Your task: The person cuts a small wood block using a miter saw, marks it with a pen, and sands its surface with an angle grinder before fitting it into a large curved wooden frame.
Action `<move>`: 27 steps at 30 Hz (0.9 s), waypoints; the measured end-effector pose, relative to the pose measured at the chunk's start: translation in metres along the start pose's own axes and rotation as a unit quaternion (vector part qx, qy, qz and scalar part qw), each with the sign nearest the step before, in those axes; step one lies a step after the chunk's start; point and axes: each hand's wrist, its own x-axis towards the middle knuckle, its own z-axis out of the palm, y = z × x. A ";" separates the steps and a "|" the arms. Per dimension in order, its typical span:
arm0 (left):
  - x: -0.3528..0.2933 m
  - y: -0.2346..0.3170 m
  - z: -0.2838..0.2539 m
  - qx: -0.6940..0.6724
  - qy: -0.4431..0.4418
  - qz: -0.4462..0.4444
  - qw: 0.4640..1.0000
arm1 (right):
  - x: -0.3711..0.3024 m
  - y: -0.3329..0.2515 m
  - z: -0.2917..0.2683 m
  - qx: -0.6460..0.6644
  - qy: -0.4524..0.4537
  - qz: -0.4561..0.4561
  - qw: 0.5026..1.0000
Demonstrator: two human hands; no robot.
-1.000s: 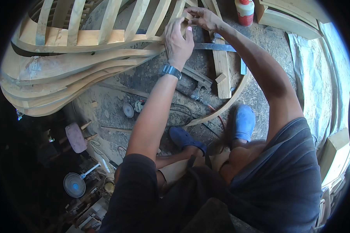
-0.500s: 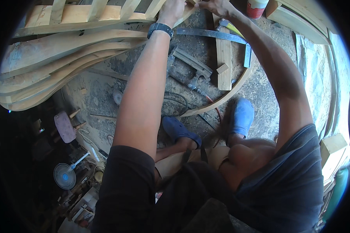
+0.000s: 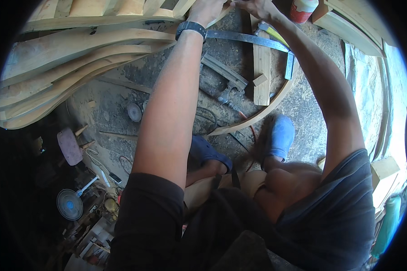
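My left hand (image 3: 206,11), with a dark watch on the wrist, is at the top edge beside the curved wooden frame (image 3: 144,35). Just right of it, my right hand (image 3: 260,9) has its fingers curled in toward the left one. Both hands look closed above a pale strip of wood (image 3: 222,16); the picture's edge cuts off part of the fingers, and what they grip is unclear. Below the hands lies a try square with a long metal blade (image 3: 246,39) and a blue stock (image 3: 289,66), beside a yellow-handled tool (image 3: 274,33).
A wooden board (image 3: 261,63) bears a small block (image 3: 260,80). Near my clogs (image 3: 280,137) lie a curved wooden strip (image 3: 262,118), a clamp-like metal tool (image 3: 224,72) and cables. A red-and-white tub (image 3: 301,11) stands top right, a stool (image 3: 70,147) and fan (image 3: 70,204) left.
The view has shifted slightly, so the stool and fan appear further left. Both hands stay close together at the top edge, with my left forearm a little further right in the picture.
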 end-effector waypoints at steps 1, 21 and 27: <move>0.000 0.002 0.001 0.119 0.004 0.073 0.990 | -0.003 0.001 0.000 0.009 0.001 0.005 1.000; 0.000 -0.009 0.019 -0.212 0.050 -0.217 0.952 | -0.004 0.015 0.027 -0.207 0.141 -0.001 0.968; -0.001 -0.009 0.006 -0.077 0.048 -0.215 0.972 | -0.008 0.022 0.046 -0.202 0.176 -0.041 0.963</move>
